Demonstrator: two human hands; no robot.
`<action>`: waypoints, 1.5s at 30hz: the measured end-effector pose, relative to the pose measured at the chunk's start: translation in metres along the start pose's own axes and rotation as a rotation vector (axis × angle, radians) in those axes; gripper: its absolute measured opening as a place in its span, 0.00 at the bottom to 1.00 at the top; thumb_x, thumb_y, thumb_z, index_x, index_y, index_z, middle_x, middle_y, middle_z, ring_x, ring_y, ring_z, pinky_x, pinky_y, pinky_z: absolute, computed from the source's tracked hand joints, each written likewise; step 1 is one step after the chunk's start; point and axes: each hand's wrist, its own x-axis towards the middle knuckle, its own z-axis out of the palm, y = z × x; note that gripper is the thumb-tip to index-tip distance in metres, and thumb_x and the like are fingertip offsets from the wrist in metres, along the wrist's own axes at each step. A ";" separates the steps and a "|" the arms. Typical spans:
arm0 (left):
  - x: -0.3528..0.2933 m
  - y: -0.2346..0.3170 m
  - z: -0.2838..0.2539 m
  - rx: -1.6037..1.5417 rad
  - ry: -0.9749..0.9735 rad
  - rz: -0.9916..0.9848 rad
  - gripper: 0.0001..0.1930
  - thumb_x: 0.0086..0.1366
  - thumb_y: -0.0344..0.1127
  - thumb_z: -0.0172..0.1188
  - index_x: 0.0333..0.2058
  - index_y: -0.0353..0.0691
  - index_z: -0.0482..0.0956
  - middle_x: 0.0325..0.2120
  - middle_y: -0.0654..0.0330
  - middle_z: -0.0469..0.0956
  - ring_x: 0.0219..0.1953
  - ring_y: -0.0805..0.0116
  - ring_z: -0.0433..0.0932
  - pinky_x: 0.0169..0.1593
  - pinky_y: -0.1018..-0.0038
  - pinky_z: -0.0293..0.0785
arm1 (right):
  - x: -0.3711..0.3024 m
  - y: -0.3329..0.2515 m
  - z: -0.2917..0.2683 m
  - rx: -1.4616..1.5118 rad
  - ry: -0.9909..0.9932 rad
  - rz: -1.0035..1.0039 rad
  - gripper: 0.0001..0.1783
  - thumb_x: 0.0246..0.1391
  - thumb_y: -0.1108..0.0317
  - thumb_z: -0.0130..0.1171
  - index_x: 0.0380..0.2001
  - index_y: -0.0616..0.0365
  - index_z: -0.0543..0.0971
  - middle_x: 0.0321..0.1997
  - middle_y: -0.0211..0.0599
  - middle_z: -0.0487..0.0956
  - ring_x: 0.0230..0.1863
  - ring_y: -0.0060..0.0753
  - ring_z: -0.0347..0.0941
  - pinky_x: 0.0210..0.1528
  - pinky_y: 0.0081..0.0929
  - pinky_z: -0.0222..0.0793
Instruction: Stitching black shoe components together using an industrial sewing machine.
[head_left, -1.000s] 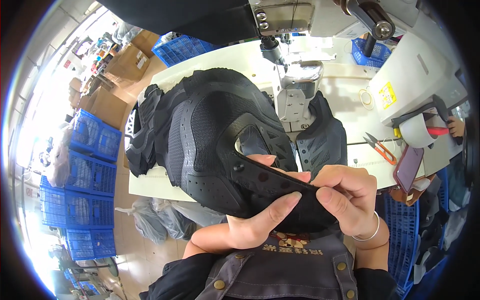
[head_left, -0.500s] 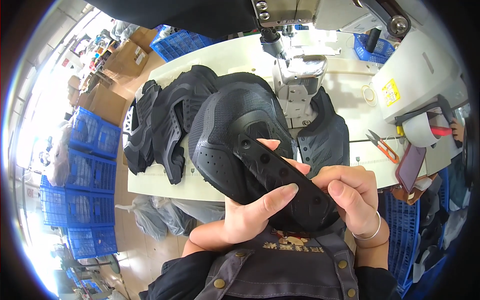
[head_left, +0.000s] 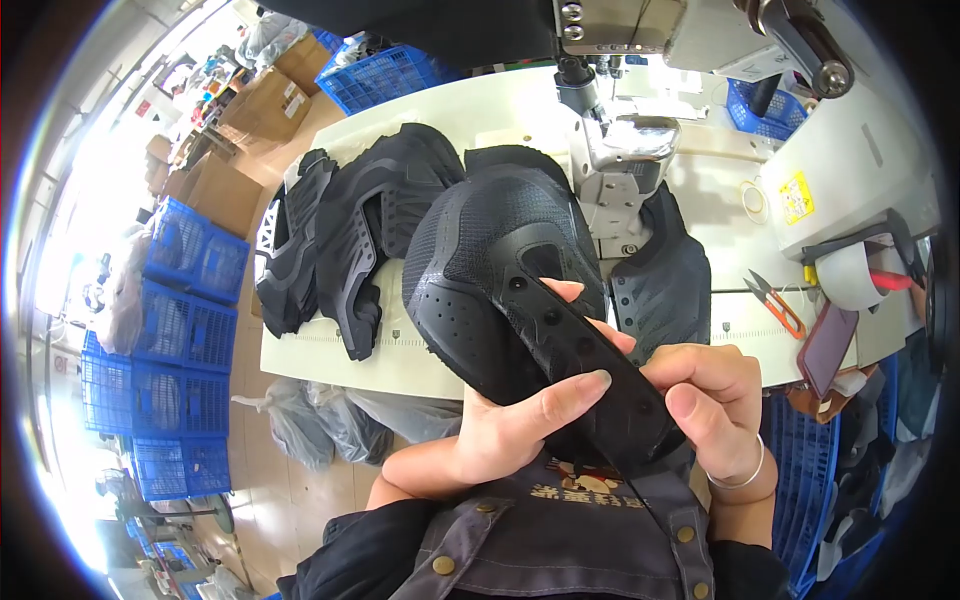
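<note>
Black shoe upper [head_left: 520,300] pinched between both hands' fingers [head_left: 560,395].

Two bare hands, left [head_left: 510,425] and right [head_left: 715,400], sharing one black perforated shoe upper [head_left: 500,270]. One sewing machine [head_left: 625,150] on the counter [head_left: 400,360], one pair of orange-handled snips [head_left: 775,300], one white tape roll [head_left: 845,275]. At least four blue crates stacked at left [head_left: 190,330]; exact number of loose black pieces [head_left: 350,240] unclear.

Black perforated shoe upper [head_left: 520,300], curved, held tilted above the table edge.
</note>
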 end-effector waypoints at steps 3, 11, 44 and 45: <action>-0.001 0.000 -0.001 0.020 0.006 0.002 0.27 0.55 0.23 0.55 0.52 0.37 0.54 0.39 0.52 0.72 0.42 0.68 0.72 0.47 0.71 0.67 | 0.000 0.002 0.001 -0.010 0.010 -0.025 0.09 0.50 0.73 0.49 0.30 0.68 0.75 0.18 0.34 0.73 0.16 0.17 0.67 0.18 0.14 0.58; -0.002 -0.001 -0.004 0.063 -0.005 0.031 0.26 0.55 0.23 0.55 0.51 0.36 0.54 0.38 0.53 0.73 0.41 0.69 0.72 0.47 0.72 0.67 | -0.002 0.002 0.002 0.003 0.013 0.022 0.07 0.49 0.75 0.49 0.29 0.68 0.75 0.18 0.34 0.74 0.16 0.17 0.68 0.18 0.14 0.59; -0.001 0.031 -0.072 -0.220 -0.511 0.339 0.14 0.56 0.26 0.57 0.34 0.40 0.58 0.15 0.59 0.70 0.08 0.70 0.65 0.11 0.79 0.64 | -0.044 0.032 -0.026 -0.332 0.057 0.113 0.08 0.49 0.69 0.53 0.33 0.60 0.75 0.24 0.32 0.75 0.23 0.20 0.70 0.26 0.17 0.64; 0.001 0.032 -0.075 -0.219 -0.516 0.335 0.13 0.57 0.27 0.56 0.34 0.40 0.58 0.14 0.59 0.70 0.08 0.71 0.64 0.11 0.79 0.63 | -0.048 0.040 -0.029 -0.399 0.127 0.080 0.08 0.48 0.70 0.54 0.33 0.60 0.75 0.24 0.32 0.75 0.23 0.20 0.70 0.26 0.17 0.64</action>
